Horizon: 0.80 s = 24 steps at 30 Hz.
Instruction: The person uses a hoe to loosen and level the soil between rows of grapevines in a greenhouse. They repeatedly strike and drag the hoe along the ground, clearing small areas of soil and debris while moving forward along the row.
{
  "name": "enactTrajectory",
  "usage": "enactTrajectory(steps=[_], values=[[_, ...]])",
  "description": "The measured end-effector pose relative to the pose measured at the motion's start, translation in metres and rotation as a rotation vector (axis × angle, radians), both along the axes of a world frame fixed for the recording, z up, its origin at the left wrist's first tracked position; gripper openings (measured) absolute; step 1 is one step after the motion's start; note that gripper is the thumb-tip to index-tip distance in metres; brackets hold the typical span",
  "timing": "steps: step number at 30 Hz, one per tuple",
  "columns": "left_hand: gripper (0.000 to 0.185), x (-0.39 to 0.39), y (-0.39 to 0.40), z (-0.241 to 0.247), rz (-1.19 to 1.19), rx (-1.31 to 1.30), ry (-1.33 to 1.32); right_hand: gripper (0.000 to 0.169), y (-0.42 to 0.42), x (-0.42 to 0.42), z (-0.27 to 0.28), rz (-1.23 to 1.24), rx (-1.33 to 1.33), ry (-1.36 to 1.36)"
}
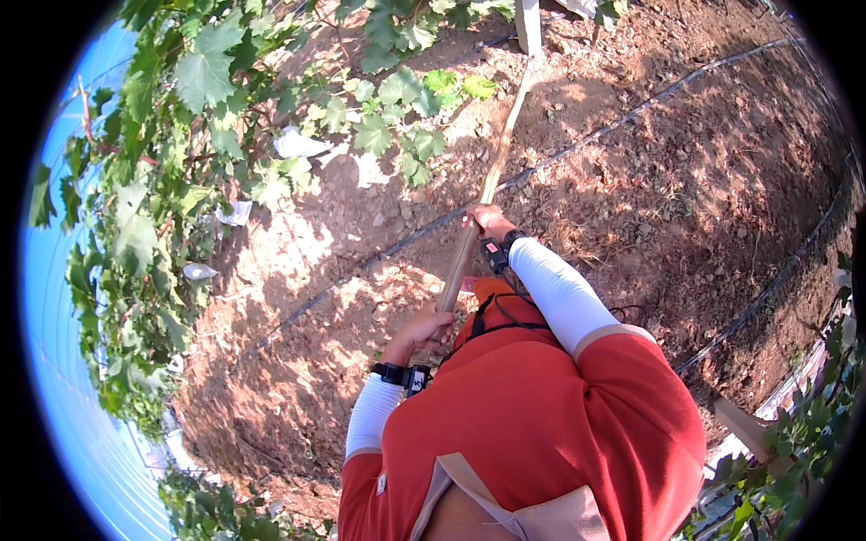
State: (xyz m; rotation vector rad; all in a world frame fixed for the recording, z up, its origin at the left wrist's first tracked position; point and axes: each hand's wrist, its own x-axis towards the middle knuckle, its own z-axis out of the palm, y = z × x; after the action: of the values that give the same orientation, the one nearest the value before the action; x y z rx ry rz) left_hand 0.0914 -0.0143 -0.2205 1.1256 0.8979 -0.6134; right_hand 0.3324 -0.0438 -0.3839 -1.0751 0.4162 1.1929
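A long wooden tool handle slants from my waist up and away over bare brown soil. My left hand wraps its near end, close to my body. Farther along the shaft, my right hand grips it near a thin black drip hose that crosses the ground. At the far end, the handle meets a pale grey upright piece; whether this is the tool's head or a post behind it, I cannot tell. Both wrists carry black strapped devices over white sleeves.
Grapevines with broad leaves line the left, with white bags hanging among them. A low leafy shoot reaches over the soil. Another hose curves at right, near a post and more vines. Blue plastic sheeting bounds the far left.
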Motion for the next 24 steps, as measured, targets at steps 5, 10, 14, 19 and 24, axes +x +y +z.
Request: enactTrajectory(steps=[5, 10, 14, 19, 24], values=[[0.012, -0.025, -0.009, 0.015, -0.018, -0.094, 0.186, 0.012, -0.022, -0.02, -0.081, 0.328, 0.209, -0.381], [0.012, -0.095, -0.02, 0.041, 0.025, 0.036, 0.13, 0.016, -0.03, -0.035, -0.049, 0.269, 0.157, 0.079], [0.015, -0.104, -0.016, 0.057, -0.024, 0.097, 0.055, 0.01, -0.004, -0.047, -0.133, 0.32, 0.386, -0.598], [0.016, -0.07, -0.03, 0.054, -0.061, 0.107, 0.016, 0.011, -0.007, -0.031, -0.021, 0.121, 0.031, -0.177], [0.016, -0.017, -0.014, 0.006, 0.067, -0.02, -0.104, 0.009, 0.002, 0.001, 0.01, 0.11, 0.015, -0.18]])
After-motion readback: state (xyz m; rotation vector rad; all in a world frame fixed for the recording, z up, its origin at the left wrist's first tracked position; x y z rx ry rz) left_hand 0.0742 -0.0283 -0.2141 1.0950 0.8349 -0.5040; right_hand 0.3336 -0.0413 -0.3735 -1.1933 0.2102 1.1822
